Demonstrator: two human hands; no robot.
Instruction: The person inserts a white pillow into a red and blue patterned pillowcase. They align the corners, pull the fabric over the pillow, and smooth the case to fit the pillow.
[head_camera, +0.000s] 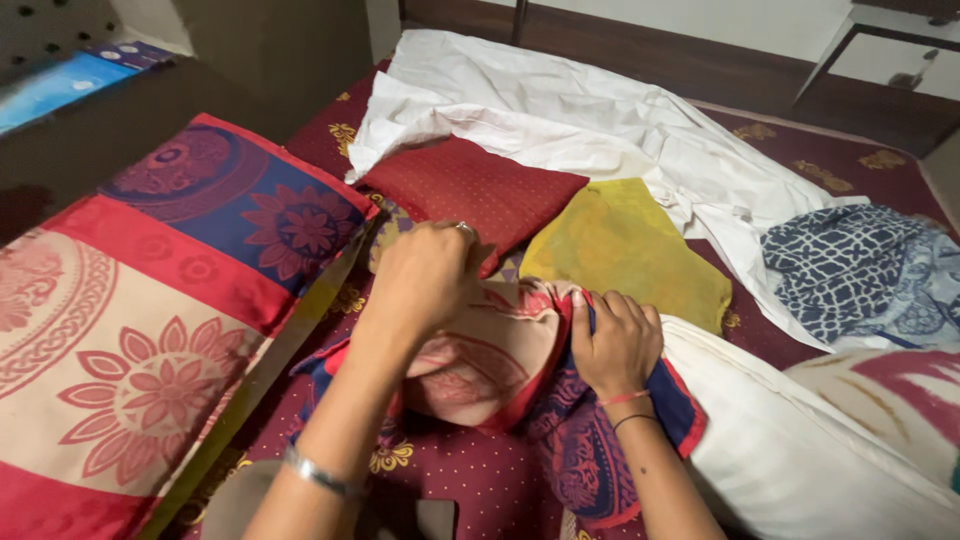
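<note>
**Both hands on the patterned pillow cover**

The patterned pillow cover (500, 365), red, cream and dark blue, lies bunched on the maroon bedspread (470, 480) right under your fingers. Its long axis runs from your lower left toward the upper right, and its open mouth points at the white pillow (800, 450), whose end sits inside the gathered cloth.

Your right hand (615, 345) has its fingers curled tight over the blue and red edge of the cover, pressing it against the end of the white pillow. Your left hand (425, 275) is closed too, fingers pinched down on the cream part of the cover, just beside your right fingers; the fingertips themselves are hidden behind the back of the hand. A ring shows on that hand and a metal bangle (320, 475) on its wrist.

Just beyond your left fingers lies a red cushion (470, 190), and beyond your right fingers a yellow cushion (625, 245), the two touching. Past them, a crumpled white sheet (590, 110) spreads across the bed. Well to the right of your right fingers lies a blue and white patterned cloth (860, 270). Left of your left fingers lies a large covered pillow (150, 310) in the same red, cream and blue pattern.
</note>
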